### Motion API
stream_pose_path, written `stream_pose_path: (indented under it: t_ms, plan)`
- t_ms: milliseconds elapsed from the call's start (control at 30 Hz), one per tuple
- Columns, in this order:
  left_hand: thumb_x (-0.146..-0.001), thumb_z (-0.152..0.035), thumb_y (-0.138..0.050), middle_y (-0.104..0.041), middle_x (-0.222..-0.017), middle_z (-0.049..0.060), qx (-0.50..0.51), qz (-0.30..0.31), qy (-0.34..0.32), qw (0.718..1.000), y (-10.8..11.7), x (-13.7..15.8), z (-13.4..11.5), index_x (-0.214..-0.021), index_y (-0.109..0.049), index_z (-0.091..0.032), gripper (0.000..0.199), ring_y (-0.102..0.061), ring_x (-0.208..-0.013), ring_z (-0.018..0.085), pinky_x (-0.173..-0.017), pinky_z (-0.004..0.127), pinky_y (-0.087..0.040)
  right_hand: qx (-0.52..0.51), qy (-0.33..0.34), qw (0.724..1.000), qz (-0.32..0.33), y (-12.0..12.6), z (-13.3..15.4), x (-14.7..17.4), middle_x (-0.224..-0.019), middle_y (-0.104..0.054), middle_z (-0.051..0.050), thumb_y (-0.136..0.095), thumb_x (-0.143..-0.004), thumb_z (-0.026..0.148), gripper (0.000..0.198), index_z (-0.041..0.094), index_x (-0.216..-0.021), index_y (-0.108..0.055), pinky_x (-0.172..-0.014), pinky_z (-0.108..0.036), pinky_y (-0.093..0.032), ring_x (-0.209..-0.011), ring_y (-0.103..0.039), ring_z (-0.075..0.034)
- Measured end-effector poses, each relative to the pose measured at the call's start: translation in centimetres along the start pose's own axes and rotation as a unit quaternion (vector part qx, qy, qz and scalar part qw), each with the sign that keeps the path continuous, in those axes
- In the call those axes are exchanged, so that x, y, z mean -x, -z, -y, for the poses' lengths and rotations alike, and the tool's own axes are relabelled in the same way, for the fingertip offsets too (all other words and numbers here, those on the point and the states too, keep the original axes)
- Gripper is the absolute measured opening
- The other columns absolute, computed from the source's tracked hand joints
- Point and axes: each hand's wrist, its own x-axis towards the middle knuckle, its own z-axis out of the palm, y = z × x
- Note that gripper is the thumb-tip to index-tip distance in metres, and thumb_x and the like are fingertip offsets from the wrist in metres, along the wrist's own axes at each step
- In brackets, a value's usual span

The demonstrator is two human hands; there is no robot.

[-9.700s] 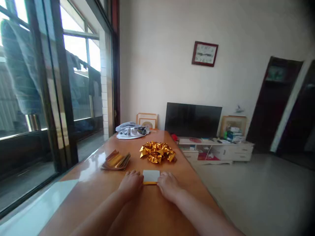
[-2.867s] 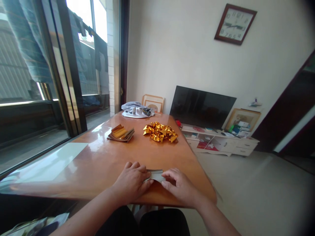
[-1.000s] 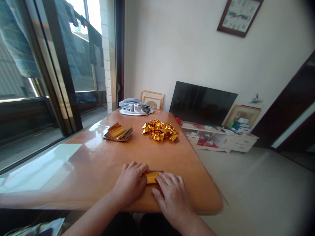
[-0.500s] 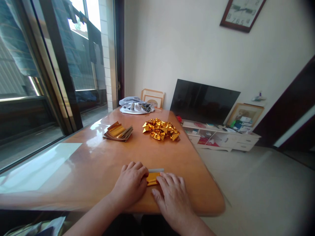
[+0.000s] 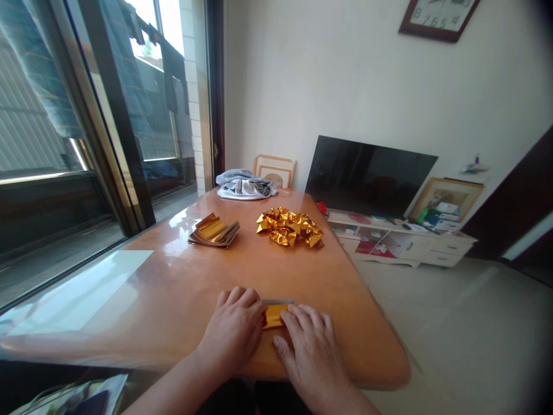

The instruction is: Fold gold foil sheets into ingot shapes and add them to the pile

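A small sheet of gold foil paper lies at the table's near edge, between my two hands. Along its far side runs a pale grey strip, perhaps the paper's turned-up border. My left hand has its fingers curled over the left end and covers it. At the right end, the fingers of my right hand press on the sheet, the thumb lying apart on the near side. Farther off, a stack of gold foil paper sits left of a heap of folded gold paper pieces.
Folded clothes rest at the far end of the wooden table. Beyond its right edge stand a white cabinet and a dark television. A sliding glass door flanks the left side.
The whole view has shifted, so the table and the things on it appear a little farther right. Both hands keep their places at the gold sheet, whose pale far strip looks narrower.
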Motion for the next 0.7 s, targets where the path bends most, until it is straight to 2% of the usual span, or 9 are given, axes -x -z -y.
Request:
stream_pose_path:
  t_ms: [267, 500, 700]
  plan:
    - [-0.096, -0.026, -0.05, -0.065, -0.094, 0.004, 0.022, 0.012, -0.019, 1.0, 0.16, -0.04, 0.15, -0.093, -0.07, -0.025, 0.021, -0.052, -0.097, 0.023, -0.089, 0.04, -0.035, -0.014, -0.008, 1.0, -0.006, -0.22, -0.07, 0.13, -0.136, -0.064, -0.007, -0.055, -0.097, 0.044, 0.038, 0.027, -0.131, -0.061, -0.104, -0.052, -0.037, -0.122, -0.052, -0.032]
    - [-0.097, -0.027, -0.05, -0.065, -0.1, 0.005, -0.002, 0.041, -0.032, 0.999, 0.3, -0.23, -0.19, -0.094, -0.07, -0.025, 0.02, -0.053, -0.099, 0.024, -0.09, 0.041, -0.036, -0.012, -0.018, 1.0, -0.005, -0.33, 0.11, 0.21, -0.138, -0.062, -0.006, -0.055, -0.097, 0.044, 0.039, 0.027, -0.132, -0.061, -0.106, -0.053, -0.036, -0.123, -0.052, -0.032]
    - [-0.095, -0.021, -0.054, -0.065, -0.105, 0.006, 0.006, 0.079, -0.06, 0.995, -0.56, 0.02, -0.8, -0.1, -0.069, -0.025, 0.016, -0.056, -0.1, 0.024, -0.093, 0.04, -0.039, -0.02, -0.018, 1.0, -0.005, -0.23, 0.1, 0.15, -0.137, -0.063, -0.006, -0.055, -0.097, 0.042, 0.037, 0.028, -0.131, -0.061, -0.105, -0.053, -0.037, -0.123, -0.052, -0.032]
